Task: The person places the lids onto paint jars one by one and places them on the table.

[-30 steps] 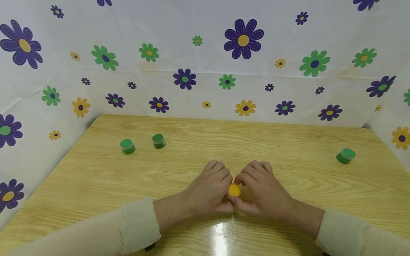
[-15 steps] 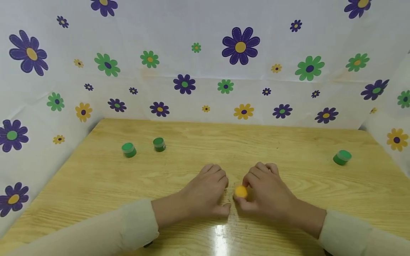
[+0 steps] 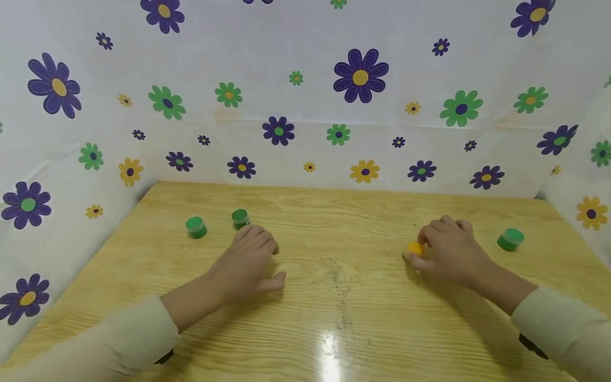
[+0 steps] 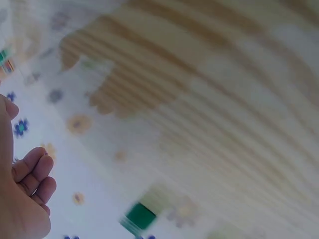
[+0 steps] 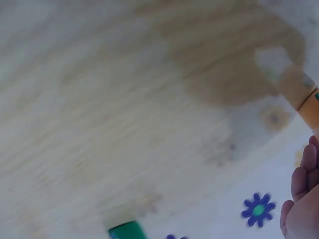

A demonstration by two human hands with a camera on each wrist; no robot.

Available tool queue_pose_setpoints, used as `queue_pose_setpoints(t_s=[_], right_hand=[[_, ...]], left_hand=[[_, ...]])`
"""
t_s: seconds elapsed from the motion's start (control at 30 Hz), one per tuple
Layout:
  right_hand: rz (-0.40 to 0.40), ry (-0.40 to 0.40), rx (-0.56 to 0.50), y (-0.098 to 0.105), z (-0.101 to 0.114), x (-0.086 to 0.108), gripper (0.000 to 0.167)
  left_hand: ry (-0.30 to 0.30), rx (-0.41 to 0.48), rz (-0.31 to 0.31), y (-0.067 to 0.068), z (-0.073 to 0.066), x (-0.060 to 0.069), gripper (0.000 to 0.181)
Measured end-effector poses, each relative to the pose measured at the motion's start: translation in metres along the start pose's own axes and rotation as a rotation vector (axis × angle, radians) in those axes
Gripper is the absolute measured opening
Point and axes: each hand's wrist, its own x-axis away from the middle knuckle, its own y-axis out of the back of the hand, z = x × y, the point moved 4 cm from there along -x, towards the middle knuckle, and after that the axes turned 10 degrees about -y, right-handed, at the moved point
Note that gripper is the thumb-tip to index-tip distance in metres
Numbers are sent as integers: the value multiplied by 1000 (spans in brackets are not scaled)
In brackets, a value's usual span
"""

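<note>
In the head view my right hand pinches a small yellow-lidded jar between thumb and fingers, at the right of the table. The orange side of that jar shows at the right edge of the right wrist view. On the left, my left hand holds nothing, its thumb apart from its loosely bent fingers. Just beyond its knuckles stands a green jar, partly covered by the hand. Another green jar is farther left. A third green jar stands to the right of my right hand.
The wooden table carries a patch of dark specks between the hands. A white flowered cloth closes off the back and both sides. Light glares near the front edge.
The hands have moved apart. My right hand has carried the yellow jar rightward and farther back; my left hand has let go of it and moved left toward the green jars.
</note>
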Motion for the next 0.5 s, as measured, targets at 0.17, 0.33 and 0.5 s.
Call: queue_pose_setpoints(t_s=[0.17,0.33,0.5], right_hand=[[59,-77,2,7,-34,-11,42],[52,-99,18,13,-56,-16,45],[-27,-22,13,19,-64,-12,48]], left_hand=[[56,-25,-24,10,21,9,35],[108,-22,-22,16,37,15,35],[146,6,-30,22,50,21,40]])
